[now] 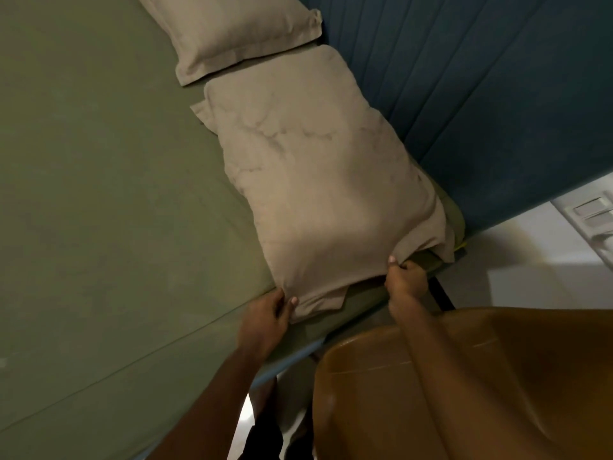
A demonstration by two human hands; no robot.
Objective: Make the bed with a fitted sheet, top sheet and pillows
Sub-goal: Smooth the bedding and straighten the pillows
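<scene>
A beige pillow point(318, 180) lies on the olive green sheet point(99, 194) against the blue headboard point(481, 94). My left hand point(265, 318) pinches the pillow's near left corner flap. My right hand point(406, 280) grips the pillowcase edge at the near right corner, by the bed's edge. A second beige pillow point(238, 31) lies farther along the headboard, touching the first one's far end.
A brown plastic chair point(464, 386) stands close to the bed's side, under my right forearm. A white wall with a switch panel point(593, 214) is at the right. The bed's light blue edge point(288, 363) runs between the chair and my left arm.
</scene>
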